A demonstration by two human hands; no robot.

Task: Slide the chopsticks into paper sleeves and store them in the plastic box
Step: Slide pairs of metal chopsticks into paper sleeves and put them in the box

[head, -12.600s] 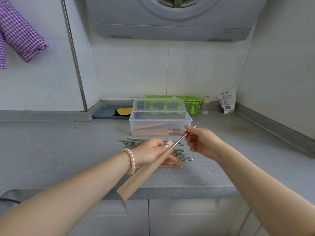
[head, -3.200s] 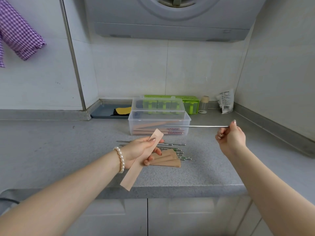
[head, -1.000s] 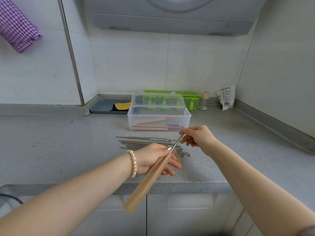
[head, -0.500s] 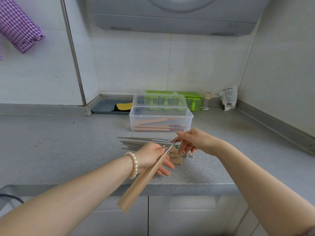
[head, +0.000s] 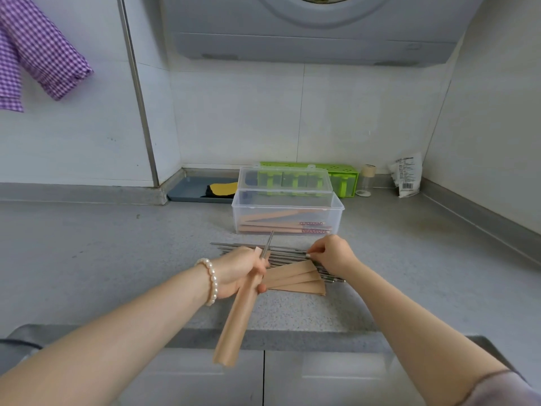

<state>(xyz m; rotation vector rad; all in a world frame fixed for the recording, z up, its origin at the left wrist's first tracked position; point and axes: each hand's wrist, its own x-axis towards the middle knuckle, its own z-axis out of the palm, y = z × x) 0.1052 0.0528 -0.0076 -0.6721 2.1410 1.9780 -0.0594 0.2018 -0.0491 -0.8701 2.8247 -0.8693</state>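
Head view, one moment, catalogued against the clear plastic box as landmark.

Counter: grey speckled top; its front edge runs just nearer the camera than both wrists. Open surface lies left and right of the box; a wall corner closes the far right.

Plastic box: lid tipped up at the rear, body open. Inside lie sleeved chopsticks, tan paper with patterned ends showing at the right.

Loose metal chopsticks: a row of slim steel rods lying on the counter just in front of the box, roughly parallel to its long side.

Empty paper sleeves: a fanned stack of tan strips, touching the near side of the loose rods.

Left hand: fingers curled round a paper sleeve that slants down past the counter edge; one metal chopstick stands out of its top end, pointing at the box. Pearl bracelet at the wrist.

Right hand: fingertips pinching the right end of one loose rod.

Behind the box: green container, small jar, white packet, grey tray.
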